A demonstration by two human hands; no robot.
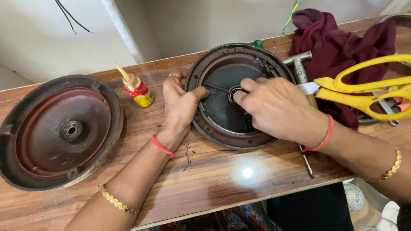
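A round dark metal cover (219, 124) with a rusty rim lies on the wooden table (217, 175). My left hand (179, 105) rests on its left rim, thumb pressing inside the edge. My right hand (274, 109) reaches over the cover, with fingertips pinching at the bearing (233, 92) in its centre. A thin dark strip runs from my left thumb toward the bearing. Whether the right fingers grip the bearing or only touch it is unclear.
A second round metal cover (58, 131) lies at the left. A small red and yellow bottle (137, 88) stands between the covers. A hammer (300, 69), maroon cloth (345, 44) and yellow-handled scissors (370, 87) lie at the right. The table's front edge is near me.
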